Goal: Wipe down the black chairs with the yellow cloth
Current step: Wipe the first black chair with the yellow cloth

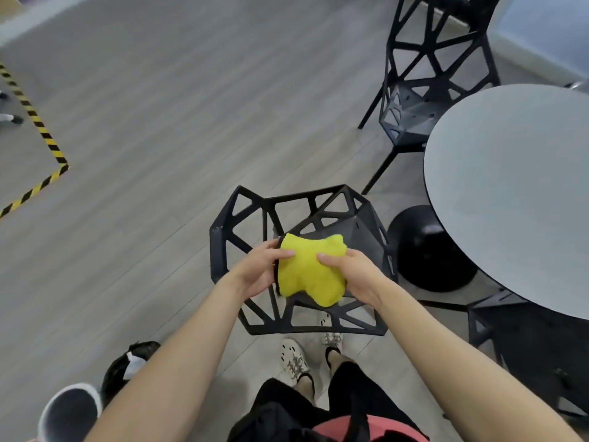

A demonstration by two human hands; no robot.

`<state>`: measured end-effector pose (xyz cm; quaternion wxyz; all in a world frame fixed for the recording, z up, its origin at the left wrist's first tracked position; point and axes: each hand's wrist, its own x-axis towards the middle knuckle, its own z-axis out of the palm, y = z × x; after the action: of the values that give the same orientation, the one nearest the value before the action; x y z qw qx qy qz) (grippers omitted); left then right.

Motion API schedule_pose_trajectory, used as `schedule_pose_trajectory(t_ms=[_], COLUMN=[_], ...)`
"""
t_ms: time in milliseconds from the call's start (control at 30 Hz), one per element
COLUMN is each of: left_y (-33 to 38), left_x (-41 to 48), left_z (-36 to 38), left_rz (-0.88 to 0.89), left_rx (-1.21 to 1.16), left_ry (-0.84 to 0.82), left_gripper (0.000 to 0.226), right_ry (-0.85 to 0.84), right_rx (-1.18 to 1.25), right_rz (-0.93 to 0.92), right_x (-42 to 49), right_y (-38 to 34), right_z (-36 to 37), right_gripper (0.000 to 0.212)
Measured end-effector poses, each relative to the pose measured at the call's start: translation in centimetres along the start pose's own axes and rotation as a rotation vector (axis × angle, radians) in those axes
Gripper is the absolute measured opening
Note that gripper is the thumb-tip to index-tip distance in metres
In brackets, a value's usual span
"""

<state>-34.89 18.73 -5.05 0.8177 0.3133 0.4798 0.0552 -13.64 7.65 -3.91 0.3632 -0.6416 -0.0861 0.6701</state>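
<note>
Head view: a yellow cloth (310, 269) is held between both hands above the seat of the nearest black chair (366, 224), whose open lattice back is turned toward the person. The cloth's left edge is pinched by the left hand (259, 271), with the thumb laid on top and the fingers tucked beneath. Its right edge is gripped by the right hand (352, 274) in the same manner. Whether the cloth touches the seat cannot be told. A second black chair (414, 110) is seen farther off, beside a round grey table (510, 186), and a third chair (526, 339) is partly hidden under the table's near edge. The table's black domed base (427, 250) rests on the grey plank floor (159, 122). Yellow-and-black striped tape (41, 129) is stuck to the floor at the left. White shoes (294, 358) are seen just behind the nearest chair.
</note>
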Motion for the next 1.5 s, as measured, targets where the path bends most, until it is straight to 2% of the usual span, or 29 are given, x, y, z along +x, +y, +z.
schedule_pose_trajectory(t_ms=[67, 100, 133, 167, 233, 267, 300, 333, 367, 433, 467, 567, 633, 667, 767, 867, 967, 1067, 1267, 1367, 1500], left_y=[0.2, 0.5, 1.0, 1.5, 2.8, 3.3, 3.7, 4.0, 4.4, 5.2, 5.8, 8.2, 9.8, 10.4, 12.1, 12.8, 12.6, 11.5, 9.9, 10.0, 10.0], left_x=[0.3, 0.3, 0.1, -0.1, -0.8, -1.1, -1.4, -1.6, -1.8, -2.0, -2.1, -1.8, -0.8, 0.1, 4.1, 8.9, 12.4, 13.8, 12.8, 13.2, 13.4], left_z=[-0.2, -0.6, -0.9, -1.3, -2.0, -2.4, -2.8, -3.4, -3.9, -5.3, -6.1, -8.8, -10.8, -11.8, -14.0, -15.6, -16.9, -17.7, -18.0, -17.5, -17.5], left_rz=[-0.004, -0.002, 0.002, 0.007, 0.030, 0.047, 0.059, 0.066, 0.078, 0.111, 0.136, 0.209, 0.232, 0.236, 0.203, 0.164, 0.203, 0.308, 0.365, 0.378, 0.400], left_rx=[0.023, 0.053, 0.094, 0.165, 0.417, 0.536, 0.615, 0.660, 0.693, 0.789, 0.871, 1.138, 1.252, 1.297, 1.384, 1.454, 1.422, 1.258, 1.093, 1.042, 1.088], left_ry=[0.127, 0.175, 0.211, 0.244, 0.317, 0.345, 0.360, 0.367, 0.366, 0.361, 0.380, 0.599, 0.718, 0.733, 0.657, 0.530, 0.470, 0.506, 0.491, 0.489, 0.507], left_gripper=[0.098, 0.113, 0.121, 0.123, 0.112, 0.100, 0.088, 0.075, 0.065, 0.047, 0.039, 0.020, 0.020, 0.026, 0.042, 0.047, 0.045, 0.041, 0.041, 0.039, 0.039], right_ry=[0.072, 0.082, 0.074, 0.049, 0.108, 0.194, 0.241, 0.217, 0.126, -0.059, -0.094, -0.054, 0.008, 0.063, 0.256, 0.358, 0.370, 0.270, 0.367, 0.397, 0.435], right_rx=[0.001, -0.112, -0.313, -0.565, -1.077, -1.217, -1.259, -1.215, -1.107, -0.824, -0.697, -0.312, -0.028, 0.044, 0.076, 0.023, -0.113, -0.267, -0.227, -0.370, -0.254], right_rz=[-0.016, -0.058, -0.121, -0.195, -0.389, -0.534, -0.668, -0.751, -0.722, -0.485, -0.386, -0.096, 0.043, 0.049, -0.077, -0.218, -0.341, -0.504, -0.614, -0.670, -0.626], right_x=[0.8, 1.0, 1.3, 1.4, 1.9, 2.1, 2.5, 3.1, 3.5, 4.3, 5.2, 8.0, 9.6, 10.4, 14.1, 19.6, 25.7, 30.5, 33.2, 33.8, 32.8], right_y=[-0.3, -0.3, -0.2, 0.0, 0.5, 0.7, 0.9, 1.2, 1.2, 1.1, 1.4, 3.3, 5.0, 5.7, 6.2, 4.5, 2.1, 0.9, 2.7, 3.1, 2.4], right_z=[-0.3, -0.1, 0.2, 0.5, 1.1, 1.4, 1.8, 2.4, 3.3, 5.6, 6.5, 7.6, 7.9, 8.0, 9.2, 10.9, 13.4, 17.0, 17.1, 16.2, 18.0], right_gripper=[0.130, 0.145, 0.147, 0.137, 0.087, 0.058, 0.039, 0.032, 0.029, 0.033, 0.038, 0.060, 0.051, 0.047, 0.056, 0.065, 0.072, 0.078, 0.053, 0.050, 0.046])
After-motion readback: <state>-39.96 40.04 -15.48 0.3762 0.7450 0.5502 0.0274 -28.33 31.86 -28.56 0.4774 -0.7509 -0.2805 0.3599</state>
